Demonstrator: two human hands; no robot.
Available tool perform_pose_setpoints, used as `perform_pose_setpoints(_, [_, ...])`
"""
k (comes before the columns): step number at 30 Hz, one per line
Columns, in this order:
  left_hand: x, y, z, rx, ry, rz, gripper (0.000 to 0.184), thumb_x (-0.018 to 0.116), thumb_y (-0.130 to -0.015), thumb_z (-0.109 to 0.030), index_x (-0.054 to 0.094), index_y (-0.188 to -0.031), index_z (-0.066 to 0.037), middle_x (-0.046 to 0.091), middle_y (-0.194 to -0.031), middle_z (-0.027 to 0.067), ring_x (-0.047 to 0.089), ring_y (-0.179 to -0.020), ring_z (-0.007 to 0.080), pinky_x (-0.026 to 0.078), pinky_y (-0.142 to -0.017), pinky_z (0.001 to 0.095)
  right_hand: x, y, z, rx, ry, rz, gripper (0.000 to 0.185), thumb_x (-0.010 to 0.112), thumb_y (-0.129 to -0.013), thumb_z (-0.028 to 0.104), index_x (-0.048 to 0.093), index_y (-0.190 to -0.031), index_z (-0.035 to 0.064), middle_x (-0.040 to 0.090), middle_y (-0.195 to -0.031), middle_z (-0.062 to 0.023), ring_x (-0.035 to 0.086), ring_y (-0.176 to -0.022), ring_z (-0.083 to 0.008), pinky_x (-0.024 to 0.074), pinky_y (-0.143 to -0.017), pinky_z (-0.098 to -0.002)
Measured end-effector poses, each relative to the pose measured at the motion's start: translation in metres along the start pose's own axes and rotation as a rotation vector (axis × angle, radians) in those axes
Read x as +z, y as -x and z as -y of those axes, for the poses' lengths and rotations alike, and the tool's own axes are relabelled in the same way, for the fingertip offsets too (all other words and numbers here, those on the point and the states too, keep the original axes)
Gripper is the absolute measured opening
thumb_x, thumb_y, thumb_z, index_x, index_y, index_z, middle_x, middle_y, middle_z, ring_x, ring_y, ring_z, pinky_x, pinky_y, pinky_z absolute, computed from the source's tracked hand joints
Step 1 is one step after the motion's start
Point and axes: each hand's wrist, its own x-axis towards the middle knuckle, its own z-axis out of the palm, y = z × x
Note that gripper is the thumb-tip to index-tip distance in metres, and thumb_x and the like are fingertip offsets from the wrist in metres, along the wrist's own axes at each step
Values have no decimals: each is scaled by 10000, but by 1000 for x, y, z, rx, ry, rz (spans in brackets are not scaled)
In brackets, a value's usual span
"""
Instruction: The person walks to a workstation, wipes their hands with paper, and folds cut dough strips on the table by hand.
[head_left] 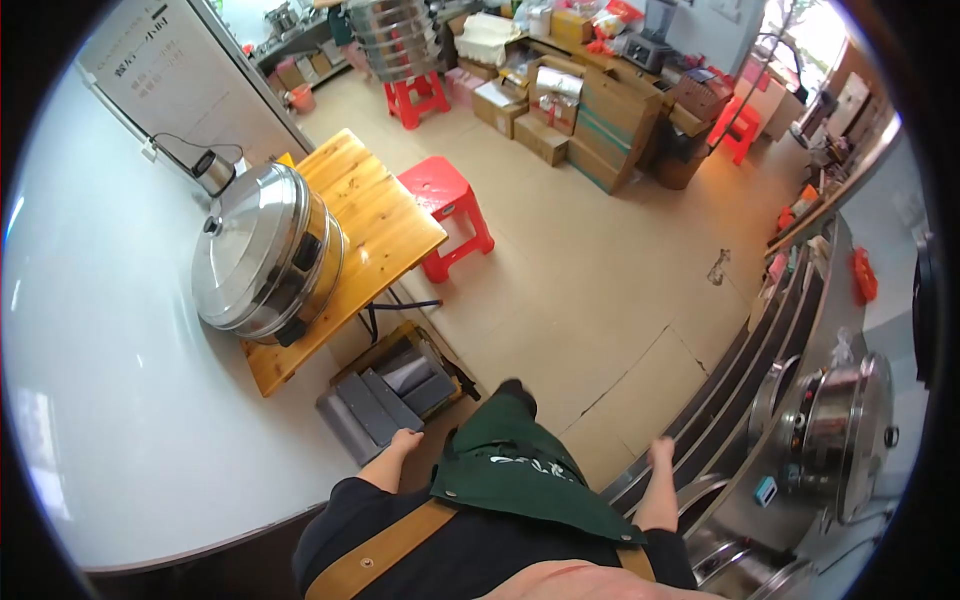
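My left hand hangs low beside the dark green apron, near grey boxes in a crate under the wooden table. Its fingers look curled, with nothing seen in them. On the other side, my right hand hangs beside the dark, metal-edged shelves. Its fingers are folded in, and no object shows in them. A large lidded steel steamer sits on the wooden table. Another lidded steel pot stands on the counter at the right.
A red stool stands beyond the wooden table. Cardboard boxes line the far side, near stacked steamer trays on another red stool. The tiled floor runs ahead. A white wall curves along the left.
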Motion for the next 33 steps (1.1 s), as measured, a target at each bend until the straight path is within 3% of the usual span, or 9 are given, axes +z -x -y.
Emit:
perform_pose_setpoints(2, [27,-27,0,-123,152,-1,442,612,-772,-438,714,-832,-12,698,-821,155,685,-835,255,521,-751,366,17,-107,46,-231,49,-65,182,564,-876,179,595,-886,-1,560,-594,-76,539,-466,-170,424,-398,-333])
perform_pose_setpoints(4, [61,-72,8,238,-124,-17,382,621,-793,-384,710,-880,-22,691,-879,201,670,-866,323,515,-750,415,32,-140,149,-273,61,-12,198,559,-876,173,611,-961,2,584,-646,-68,564,-537,-156,449,-453,-316])
perform_pose_setpoints(7, [64,-94,-76,18,15,129,388,620,-798,-379,700,-910,-15,686,-902,210,666,-880,335,512,-756,416,76,-188,249,-320,97,94,233,572,-877,188,621,-1022,13,615,-738,-62,589,-622,-151,467,-501,-300])
perform_pose_setpoints(12, [1,-214,-262,178,-85,133,402,619,-807,-370,684,-960,-4,679,-941,226,659,-904,356,508,-766,419,88,-140,399,-249,275,595,312,621,-875,264,636,-1067,18,631,-794,-59,599,-664,-150,477,-518,-295])
perform_pose_setpoints(18, [-153,-322,-536,142,372,-34,417,610,-824,-332,663,-1037,22,679,-947,225,669,-894,308,509,-779,388,59,-161,469,120,-75,547,261,621,-874,250,634,-915,-8,615,-719,-46,567,-551,-196,463,-450,-337])
perform_pose_setpoints(20, [-183,-383,-592,341,293,-163,429,619,-825,-346,662,-1073,2,663,-1045,220,636,-1022,319,488,-886,383,45,-164,505,195,-27,481,251,607,-875,247,623,-843,-1,588,-700,-52,556,-563,-204,453,-474,-347])
perform_pose_setpoints(28, [-250,-471,-723,432,372,-77,327,609,-860,-301,672,-1014,-19,694,-947,163,668,-866,271,521,-779,365,117,-403,687,108,186,464,312,558,-893,283,604,-1007,-4,601,-957,-137,580,-839,-272,474,-683,-398])
perform_pose_setpoints(29, [-260,-481,-721,33,281,53,343,620,-863,-321,677,-1024,-24,681,-816,137,652,-699,218,527,-640,346,128,-441,733,84,233,465,325,552,-895,287,602,-1028,-4,603,-990,-148,583,-874,-281,476,-709,-404])
perform_pose_setpoints(33, [-288,-473,-703,-175,829,-76,305,611,-893,-306,681,-999,-29,590,-687,58,548,-559,168,470,-533,302,197,-607,930,-350,411,353,379,527,-903,305,593,-1110,-6,610,-1119,-190,596,-1012,-315,487,-813,-430])
